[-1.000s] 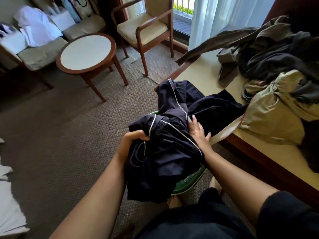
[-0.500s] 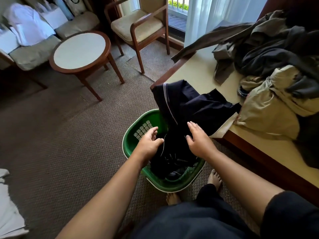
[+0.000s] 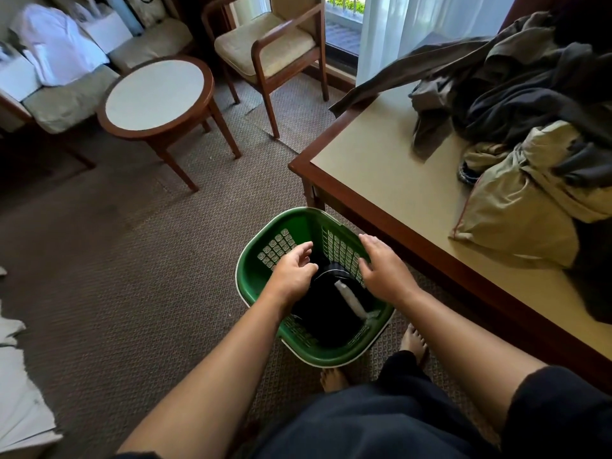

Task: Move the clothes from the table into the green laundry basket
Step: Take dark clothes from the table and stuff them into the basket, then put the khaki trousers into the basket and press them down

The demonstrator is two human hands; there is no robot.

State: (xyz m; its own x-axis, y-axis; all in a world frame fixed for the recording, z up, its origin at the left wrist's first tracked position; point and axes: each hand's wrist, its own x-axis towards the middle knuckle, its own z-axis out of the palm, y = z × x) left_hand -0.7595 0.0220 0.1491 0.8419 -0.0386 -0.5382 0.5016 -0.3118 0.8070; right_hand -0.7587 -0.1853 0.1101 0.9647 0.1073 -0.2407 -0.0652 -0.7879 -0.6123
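The green laundry basket [image 3: 255, 260] stands on open carpet [image 3: 132, 276] just beside the table [image 3: 381, 167] edge, its long axis running away from the person's feet. A dark garment [image 3: 324, 313] lies inside, seemingly bunched. The left hand [image 3: 293, 271] and right hand [image 3: 384, 270] hover above it, fingers loosely apart. More clothes [image 3: 530, 127] are heaped toward the table's far side.

Crumpled clothes [image 3: 516, 104] on table [image 3: 381, 173]

Left hand [image 3: 294, 273] and right hand [image 3: 384, 271] reach forward, fingers loosely curled, empty.
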